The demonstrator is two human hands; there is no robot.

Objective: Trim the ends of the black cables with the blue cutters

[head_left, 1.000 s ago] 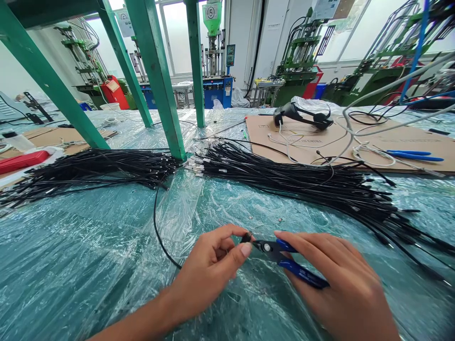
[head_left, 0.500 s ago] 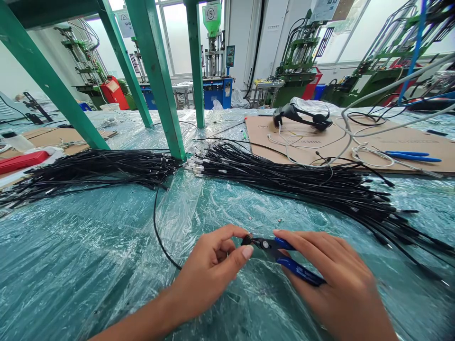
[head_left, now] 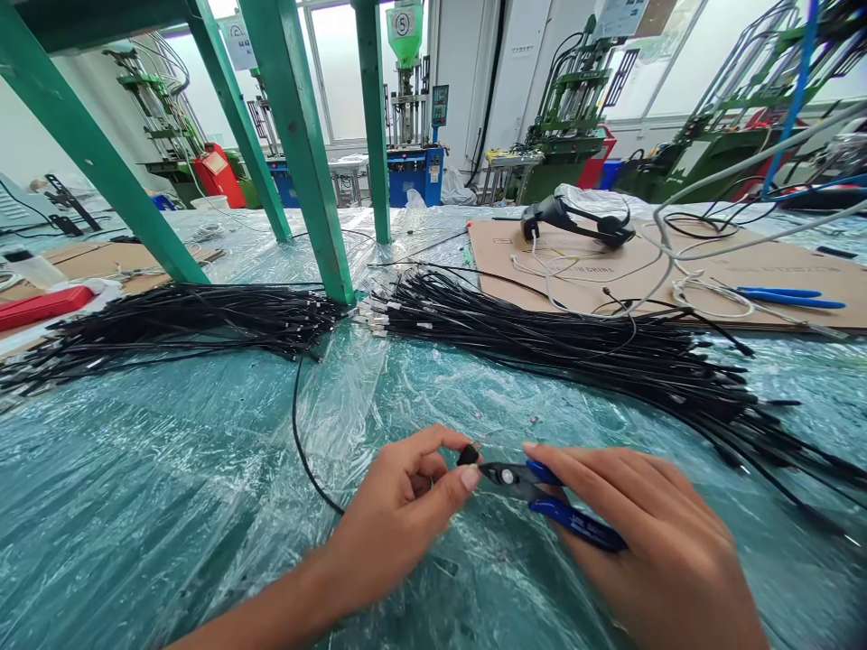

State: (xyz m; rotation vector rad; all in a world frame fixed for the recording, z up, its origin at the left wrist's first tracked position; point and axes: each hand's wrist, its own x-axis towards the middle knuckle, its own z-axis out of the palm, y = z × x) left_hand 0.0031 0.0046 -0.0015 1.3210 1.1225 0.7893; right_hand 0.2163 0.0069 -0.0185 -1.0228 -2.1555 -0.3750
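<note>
Between thumb and forefinger, my left hand (head_left: 399, 510) pinches the black end of a cable (head_left: 302, 442). The cable runs from behind that hand back toward the left bundle. My right hand (head_left: 650, 533) is closed around the blue handles of small flush cutters (head_left: 575, 525). The cutters' dark jaws touch or nearly touch the cable end beside my left thumb; I cannot tell whether they grip anything. A tiny reddish tip shows at the cable end.
A left bundle of black cables (head_left: 223, 320) and a right bundle (head_left: 542, 348) lie beyond my hands. Green metal legs (head_left: 304, 162) stand on the plastic-covered table (head_left: 223, 506). Cardboard (head_left: 778, 262) holds a black headset (head_left: 575, 221) and blue-handled pliers (head_left: 792, 298).
The cutters and my right hand have shifted slightly right and down, and the jaws now sit a little lower at the cable end. My left hand stays nearly in place.
</note>
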